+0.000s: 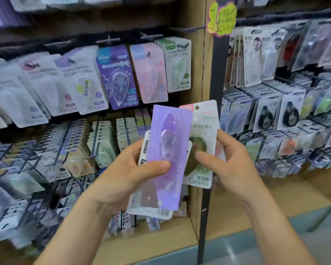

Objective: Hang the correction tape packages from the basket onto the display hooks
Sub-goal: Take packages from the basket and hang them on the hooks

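Fingers point(157, 166) of left hand point(122, 173) pinch upright purple package point(170, 134), right hand point(229, 163) pinches green package point(204, 121), display hooks point(147, 37) at 11 o'clock.

Head-worn wide view, forward and down, near display hooks point(149, 36).

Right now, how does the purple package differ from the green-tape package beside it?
The purple package is narrow with a slim pen-shaped dispenser; the green-tape package is wider, pale, with a rounded green one. The purple package overlaps the green-tape package's front. The left hand holds the purple package, the right hand the green-tape package. Both are blister packs, not yet hung.
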`<state>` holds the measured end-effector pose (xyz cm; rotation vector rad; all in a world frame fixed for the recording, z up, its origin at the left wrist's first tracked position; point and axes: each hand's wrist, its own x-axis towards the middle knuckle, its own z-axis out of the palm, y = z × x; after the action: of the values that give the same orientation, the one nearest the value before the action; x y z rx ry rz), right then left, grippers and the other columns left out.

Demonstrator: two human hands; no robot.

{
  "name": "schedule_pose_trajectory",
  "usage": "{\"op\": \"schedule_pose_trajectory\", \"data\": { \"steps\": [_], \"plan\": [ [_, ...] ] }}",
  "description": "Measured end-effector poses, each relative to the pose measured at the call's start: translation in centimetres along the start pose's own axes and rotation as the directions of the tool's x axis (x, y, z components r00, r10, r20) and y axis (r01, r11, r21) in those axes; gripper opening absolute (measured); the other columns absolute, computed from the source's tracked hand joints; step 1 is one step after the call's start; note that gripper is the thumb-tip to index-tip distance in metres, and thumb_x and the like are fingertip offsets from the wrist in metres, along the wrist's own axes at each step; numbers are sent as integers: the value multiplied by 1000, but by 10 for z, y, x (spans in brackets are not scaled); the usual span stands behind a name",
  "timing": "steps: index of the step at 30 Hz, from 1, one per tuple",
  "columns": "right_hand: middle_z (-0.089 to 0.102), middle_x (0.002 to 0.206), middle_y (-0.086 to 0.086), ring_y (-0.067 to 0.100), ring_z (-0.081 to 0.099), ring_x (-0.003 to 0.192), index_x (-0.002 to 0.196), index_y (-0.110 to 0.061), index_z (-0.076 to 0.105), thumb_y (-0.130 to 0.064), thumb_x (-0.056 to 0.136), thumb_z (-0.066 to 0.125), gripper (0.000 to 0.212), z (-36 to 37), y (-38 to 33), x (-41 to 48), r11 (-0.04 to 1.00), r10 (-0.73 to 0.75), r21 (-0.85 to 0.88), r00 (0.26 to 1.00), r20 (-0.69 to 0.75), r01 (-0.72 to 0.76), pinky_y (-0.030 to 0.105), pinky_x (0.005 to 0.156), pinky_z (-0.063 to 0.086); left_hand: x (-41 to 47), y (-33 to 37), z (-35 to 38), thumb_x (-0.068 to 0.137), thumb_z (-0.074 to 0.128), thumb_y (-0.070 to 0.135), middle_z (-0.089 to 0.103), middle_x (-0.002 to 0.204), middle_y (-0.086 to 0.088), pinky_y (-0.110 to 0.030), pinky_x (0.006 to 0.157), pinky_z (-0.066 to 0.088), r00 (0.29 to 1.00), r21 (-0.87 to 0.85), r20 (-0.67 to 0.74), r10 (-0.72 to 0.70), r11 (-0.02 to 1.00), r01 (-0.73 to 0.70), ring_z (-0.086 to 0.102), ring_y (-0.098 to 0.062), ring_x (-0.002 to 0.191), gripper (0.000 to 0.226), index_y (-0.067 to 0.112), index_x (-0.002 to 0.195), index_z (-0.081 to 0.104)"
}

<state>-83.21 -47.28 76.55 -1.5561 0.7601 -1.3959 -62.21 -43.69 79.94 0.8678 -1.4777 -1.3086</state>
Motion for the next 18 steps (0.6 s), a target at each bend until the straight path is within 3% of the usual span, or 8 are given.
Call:
{"op": "schedule_pose_trajectory", "data": {
  "steps": [2, 4, 7, 10, 13, 15, 18],
  "plan": [
    [69, 112, 3, 16, 68, 105, 104, -32, 73, -15, 76, 71, 33, 5, -9, 10, 998, -54, -31, 999, 4, 55, 35, 85, 57, 8, 9, 3, 71, 80, 14, 75, 102, -7, -29, 74, 57, 997, 78, 60, 49, 996, -54, 72, -21, 90, 35, 25, 104, 74],
    [68, 115, 2, 9, 68, 104, 107, -30, 73, -18, 76, 72, 33, 9, -22, 20, 995, -103, -10, 995, -4, 103, 21, 79, 53, 17, 19, 6, 78, 74, 14, 73, 110, -14, -38, 82, 57, 994, 92, 48, 99, 990, -103, 70, -29, 100, 37, 17, 115, 68],
    [65, 127, 2, 4, 63, 114, 120, -26, 69, -25, 79, 72, 41, 11, -39, 38, 986, -169, -18, 986, -5, 168, 17, 88, 50, 28, 35, 7, 81, 70, 16, 69, 114, -24, -55, 89, 54, 985, 78, 5, 171, 982, -171, 66, -42, 103, 45, 5, 123, 57],
    [56, 142, -4, 10, 52, 132, 129, -33, 64, -37, 82, 75, 48, 20, -54, 57, 969, -244, 37, 970, 7, 244, 35, 107, 46, 37, 59, 8, 74, 74, 25, 71, 109, -18, -48, 83, 57, 970, 135, -47, 238, 964, -230, 69, -32, 96, 47, 11, 118, 62],
    [56, 138, -21, 2, 48, 133, 124, -39, 66, -32, 91, 63, 34, 27, -74, 74, 933, -356, 53, 935, 5, 355, 23, 108, 41, 45, 84, 7, 65, 76, 31, 75, 98, -7, -28, 71, 56, 957, 160, -54, 285, 948, -274, 71, -19, 84, 39, 23, 102, 72],
    [53, 136, -31, -11, 42, 132, 129, -35, 60, -26, 94, 56, 36, 26, -89, 83, 921, -389, 29, 921, 19, 388, 11, 107, 35, 50, 97, 5, 62, 78, 33, 75, 100, -9, -30, 72, 56, 947, 156, -75, 313, 942, -299, 71, -22, 85, 42, 24, 102, 73],
    [51, 143, -21, -8, 43, 134, 137, -39, 49, -22, 89, 67, 54, 21, -110, 99, 893, -446, -63, 895, 23, 446, 23, 114, 36, 55, 114, 1, 57, 79, 33, 75, 101, -14, -33, 72, 57, 918, 130, -125, 375, 924, -360, 71, -27, 85, 47, 20, 102, 73]
  ]
}}
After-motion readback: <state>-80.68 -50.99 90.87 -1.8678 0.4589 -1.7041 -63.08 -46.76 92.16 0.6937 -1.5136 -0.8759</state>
